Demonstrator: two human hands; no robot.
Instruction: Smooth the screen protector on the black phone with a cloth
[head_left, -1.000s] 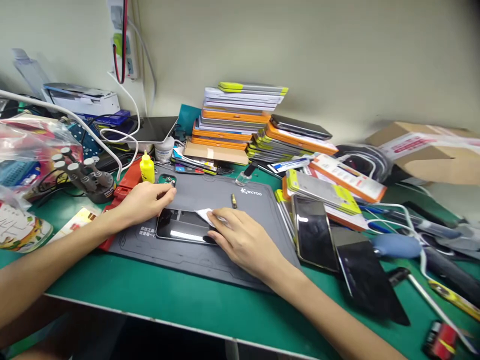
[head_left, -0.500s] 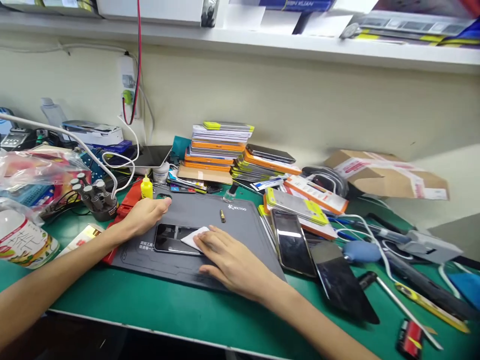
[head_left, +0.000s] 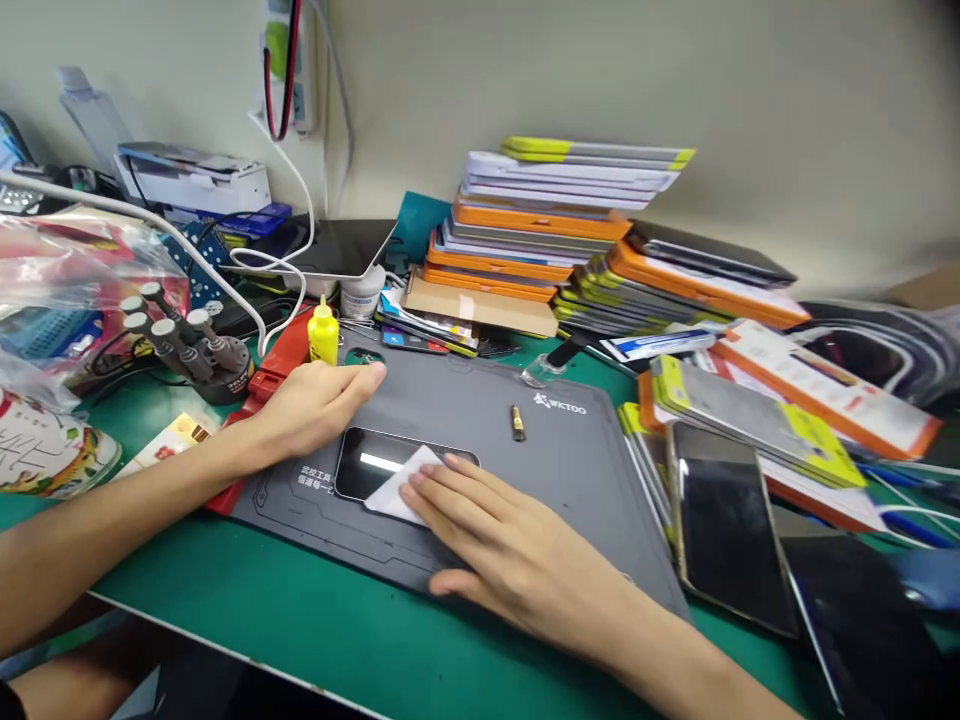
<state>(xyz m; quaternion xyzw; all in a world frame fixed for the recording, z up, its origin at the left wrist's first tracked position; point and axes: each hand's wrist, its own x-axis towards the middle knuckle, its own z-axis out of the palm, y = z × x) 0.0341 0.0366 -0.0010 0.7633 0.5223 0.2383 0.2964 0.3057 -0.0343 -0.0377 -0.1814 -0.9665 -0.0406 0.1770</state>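
A phone (head_left: pixel 356 475) with a dark, glossy screen lies on a grey work mat (head_left: pixel 585 480). My right hand (head_left: pixel 517 540) presses a folded white wipe (head_left: pixel 397 492) onto the screen, its fingers stretched over the cloth and the thumb apart. The hand and wipe cover the phone's right end. Beyond the phone's left end, my left hand (head_left: pixel 322 405) is closed above the mat, thumb forward; anything inside it is hidden. Just behind that hand stands a small yellow bottle (head_left: pixel 323 335). A short brush tip (head_left: pixel 518 424) lies on the mat behind the phone.
A small glass container (head_left: pixel 544 370) sits at the mat's back edge. Stacked flat boxes (head_left: pixel 540 220) rise behind it. On the right lie more boxes and another phone (head_left: pixel 727 530). A screwdriver holder (head_left: pixel 214 365) and a white cable (head_left: pixel 187 245) occupy the left.
The view has moved closer and lower, so things look bigger. My right hand has slid the wipe toward the phone's left and near side. My left hand stays closed near the yellow bottle.
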